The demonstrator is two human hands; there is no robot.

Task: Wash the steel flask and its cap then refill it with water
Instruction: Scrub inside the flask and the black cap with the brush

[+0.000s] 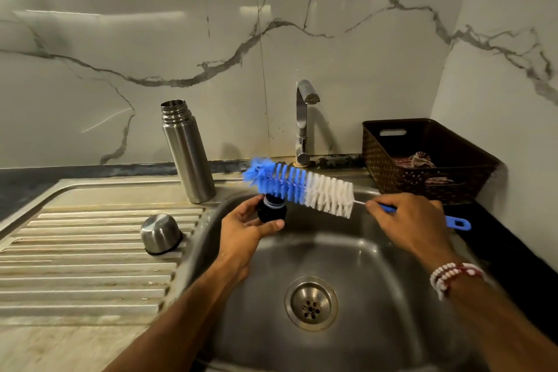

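The open steel flask [187, 154] stands upright on the sink's back ledge, left of the tap [303, 118]. Its steel cup cap [160, 234] sits upside down on the ribbed drainboard [90, 257]. My left hand [244, 226] holds a black inner stopper [271, 210] over the sink basin [317, 251]. My right hand [407, 214] grips the blue handle of a bottle brush [302, 186] with blue and white bristles. The blue bristles rest on top of the stopper.
A dark woven basket [422, 160] with cloth inside stands on the counter to the right of the tap. The drain [311, 303] lies at the basin's middle. A marble wall closes the back and the right side. No water runs from the tap.
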